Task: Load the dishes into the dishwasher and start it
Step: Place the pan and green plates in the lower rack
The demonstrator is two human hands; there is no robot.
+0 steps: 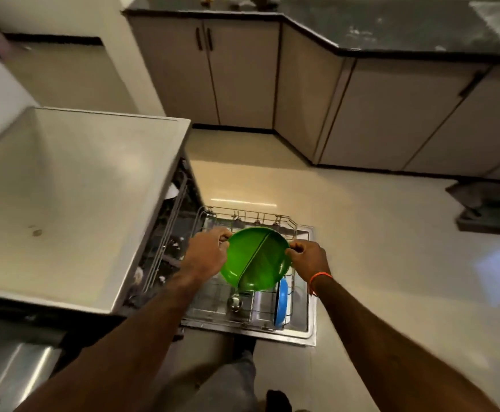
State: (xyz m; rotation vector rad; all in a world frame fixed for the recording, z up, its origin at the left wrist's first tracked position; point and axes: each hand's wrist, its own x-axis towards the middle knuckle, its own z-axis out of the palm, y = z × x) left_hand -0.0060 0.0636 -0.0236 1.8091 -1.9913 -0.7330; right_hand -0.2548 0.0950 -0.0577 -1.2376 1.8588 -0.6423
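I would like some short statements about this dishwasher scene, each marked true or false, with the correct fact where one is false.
1. Both hands hold the green plates. True: the left hand and right hand grip opposite edges.
2. The lower rack is pushed inside the dishwasher. False: it is pulled out over the open door.
3. A blue plate stands on edge in the rack. True.
4. The green plates are already set in the rack. False: they are held above it.
5. An orange band is on the left wrist. False: it is on the right wrist.
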